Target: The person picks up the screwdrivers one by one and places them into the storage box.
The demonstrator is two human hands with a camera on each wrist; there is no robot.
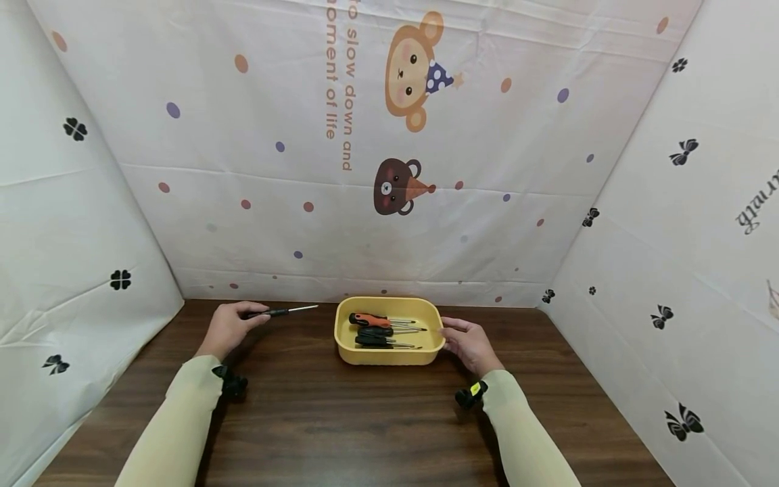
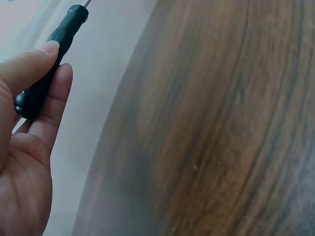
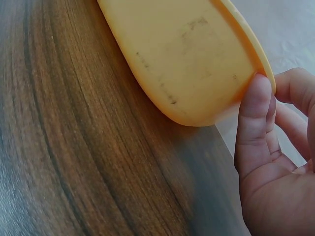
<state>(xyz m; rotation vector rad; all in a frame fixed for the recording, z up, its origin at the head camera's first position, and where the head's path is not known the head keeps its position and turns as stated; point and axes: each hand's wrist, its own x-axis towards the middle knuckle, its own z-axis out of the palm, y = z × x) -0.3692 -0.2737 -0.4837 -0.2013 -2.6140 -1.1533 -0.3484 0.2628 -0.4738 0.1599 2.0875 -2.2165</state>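
Observation:
Between thumb and fingers, my left hand [image 1: 230, 327] pinches the dark handle of a screwdriver [image 1: 281, 312]; its thin metal shaft points right, toward the yellow tub. In the left wrist view the thumb presses on the dark green-black handle [image 2: 61, 37]. My right hand [image 1: 470, 343] holds the right end of the yellow tub [image 1: 389, 356], with the thumb at its rim in the right wrist view. Inside the tub lie an orange-and-black screwdriver [image 1: 368, 320] and several black-handled screwdrivers [image 1: 372, 340], shafts to the right.
The dark wooden table [image 1: 341, 426] carries the tub near its back edge. A white printed sheet [image 1: 341, 230] rises behind, and similar sheets stand at the left and right. Each wrist bears a small black camera [image 1: 231, 384].

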